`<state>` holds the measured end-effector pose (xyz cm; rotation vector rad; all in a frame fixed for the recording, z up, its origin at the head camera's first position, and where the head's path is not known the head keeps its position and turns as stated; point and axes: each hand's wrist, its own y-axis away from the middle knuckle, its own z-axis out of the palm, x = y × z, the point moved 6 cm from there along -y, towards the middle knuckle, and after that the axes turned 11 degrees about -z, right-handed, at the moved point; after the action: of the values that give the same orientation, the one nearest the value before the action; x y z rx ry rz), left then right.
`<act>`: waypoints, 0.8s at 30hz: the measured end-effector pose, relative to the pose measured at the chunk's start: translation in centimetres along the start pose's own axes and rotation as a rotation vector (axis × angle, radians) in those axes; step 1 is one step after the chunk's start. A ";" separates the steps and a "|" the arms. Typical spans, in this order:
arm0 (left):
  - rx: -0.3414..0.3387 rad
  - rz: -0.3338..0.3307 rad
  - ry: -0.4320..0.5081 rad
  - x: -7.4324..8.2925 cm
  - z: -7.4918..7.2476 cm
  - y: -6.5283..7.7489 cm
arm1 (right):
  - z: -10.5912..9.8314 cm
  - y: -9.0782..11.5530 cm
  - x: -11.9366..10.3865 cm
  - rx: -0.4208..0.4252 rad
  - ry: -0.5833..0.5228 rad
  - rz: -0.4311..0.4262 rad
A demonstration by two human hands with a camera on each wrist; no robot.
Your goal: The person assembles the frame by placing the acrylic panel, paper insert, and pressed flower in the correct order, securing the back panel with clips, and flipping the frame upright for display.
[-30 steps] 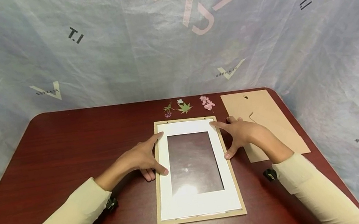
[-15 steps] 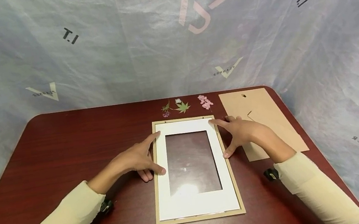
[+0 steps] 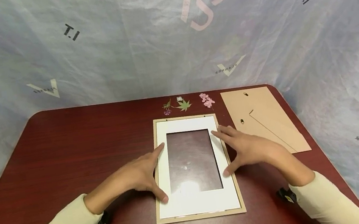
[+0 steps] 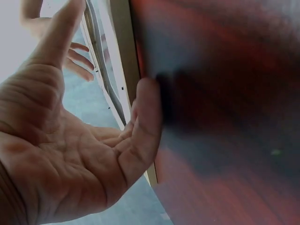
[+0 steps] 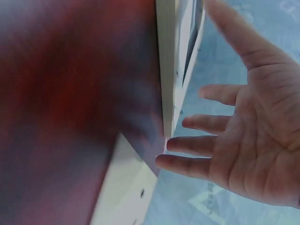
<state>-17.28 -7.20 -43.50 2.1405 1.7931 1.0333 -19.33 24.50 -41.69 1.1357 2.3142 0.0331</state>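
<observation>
A light wood picture frame (image 3: 201, 216) lies on the dark red table, holding a white mat (image 3: 199, 203) with a rectangular window through which the brown tabletop shows. My left hand (image 3: 140, 174) spans the frame's left side, thumb and index finger spread over the mat's edge. In the left wrist view its other fingers (image 4: 149, 108) bend loosely beside the outer edge of the frame. On the opposite side, my right hand (image 3: 251, 148) hovers with its thumb and fingertips over the mat's right border. Its fingers (image 5: 201, 124) look straight and spread in the right wrist view, gripping nothing.
A tan backing board (image 3: 269, 114) with small dark hangers and a stand-shaped cut lies at the right. Along the far edge are a green leaf (image 3: 184, 105), pink flowers (image 3: 207, 100), a purple sprig (image 3: 167, 111) and a small white flower (image 3: 179, 99). Grey cloth surrounds the table.
Both hands have slid toward me along the frame's sides, the thumbs now lower on the mat. More of the backing board shows beside the right hand. Frame and mat stay in place.
</observation>
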 end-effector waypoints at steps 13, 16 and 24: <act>0.046 -0.010 -0.051 -0.3 0.9 0.2 | 2.1 0.2 -0.8 -0.002 0.079 -0.013; 0.045 0.003 -0.040 -0.3 0.9 0.3 | 2.1 0.2 -0.9 -0.003 0.086 -0.011; 0.041 0.007 -0.024 -0.4 1.0 0.2 | 2.1 -0.1 -1.2 -0.026 0.099 0.007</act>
<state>-16.56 -7.33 -44.26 2.1749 1.8126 0.9760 -17.76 23.14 -42.93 1.1532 2.3887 0.1243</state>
